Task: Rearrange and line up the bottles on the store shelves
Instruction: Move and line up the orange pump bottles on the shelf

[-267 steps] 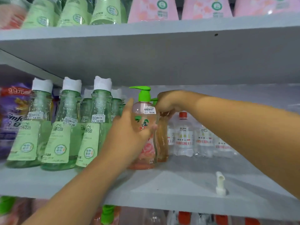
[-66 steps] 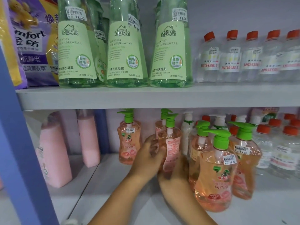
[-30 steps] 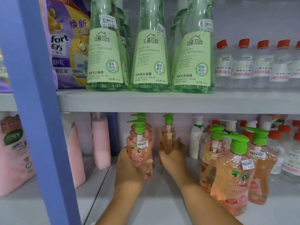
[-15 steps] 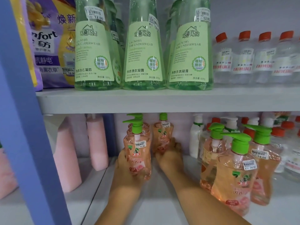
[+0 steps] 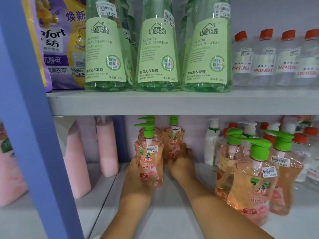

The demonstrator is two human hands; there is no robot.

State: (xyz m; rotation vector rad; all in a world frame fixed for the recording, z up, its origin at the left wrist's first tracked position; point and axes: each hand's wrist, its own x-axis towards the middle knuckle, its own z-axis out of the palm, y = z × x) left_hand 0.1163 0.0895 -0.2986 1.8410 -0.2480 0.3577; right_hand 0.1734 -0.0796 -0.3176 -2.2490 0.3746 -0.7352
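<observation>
On the lower shelf [image 5: 172,219] stand peach pump bottles with green pumps. My left hand [image 5: 136,176] grips the front one [image 5: 149,161] from behind and below, its label facing me. Another peach bottle stands right behind it, only its pump showing. My right hand [image 5: 182,163] holds the base of a second peach bottle [image 5: 173,144] further back and to the right. Three more peach pump bottles [image 5: 253,183] cluster at the front right.
Tall green laundry bottles [image 5: 157,49] and clear red-capped bottles [image 5: 276,59] line the upper shelf [image 5: 172,102]. Pink bottles [image 5: 107,149] stand at the lower left beyond a blue upright post [image 5: 34,118]. White pump bottles [image 5: 211,142] and red-capped bottles sit at the back right.
Both hands have stayed on the two peach bottles, nudging them slightly back and straighter. Earlier I worked on the shelf above and then dropped down to this one.
</observation>
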